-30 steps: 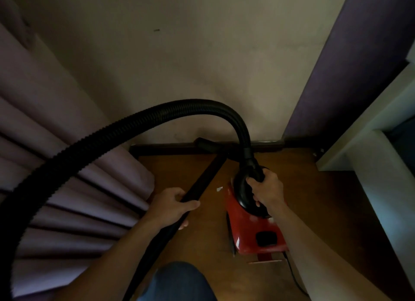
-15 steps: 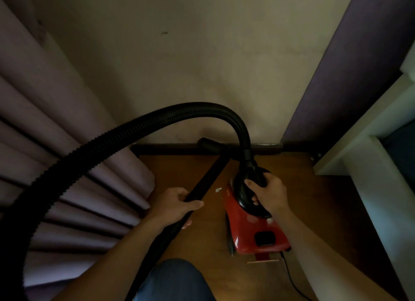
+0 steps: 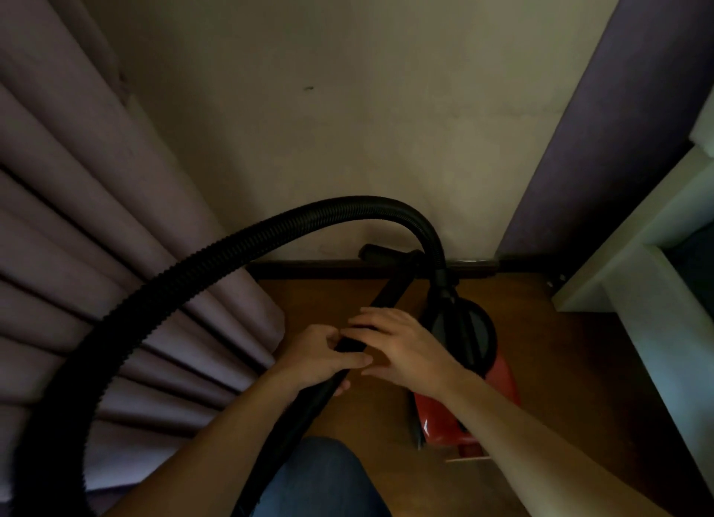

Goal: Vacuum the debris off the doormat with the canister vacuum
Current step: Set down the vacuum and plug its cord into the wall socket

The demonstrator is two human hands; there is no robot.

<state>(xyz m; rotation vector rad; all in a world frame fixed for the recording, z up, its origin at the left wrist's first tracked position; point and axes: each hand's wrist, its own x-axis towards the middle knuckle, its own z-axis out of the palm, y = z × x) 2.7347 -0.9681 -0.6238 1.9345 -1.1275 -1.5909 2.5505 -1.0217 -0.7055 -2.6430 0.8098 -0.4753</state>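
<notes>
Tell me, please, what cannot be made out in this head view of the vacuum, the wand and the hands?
- Doormat and debris: not in view at all.
- Vacuum: its rear is covered by the right forearm.
- Hose: its lower end is cut off by the left and bottom edges.
- Wand: the middle is covered by the left hand and right hand; its nozzle is lost in shadow.

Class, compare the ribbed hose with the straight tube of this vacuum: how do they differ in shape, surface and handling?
The hose bends in a wide arc; the tube runs straight toward the wall. The hose is ribbed; the tube looks smooth. The left hand grips the tube, with the right hand on it too, while no hand holds the hose. Both are black.
</notes>
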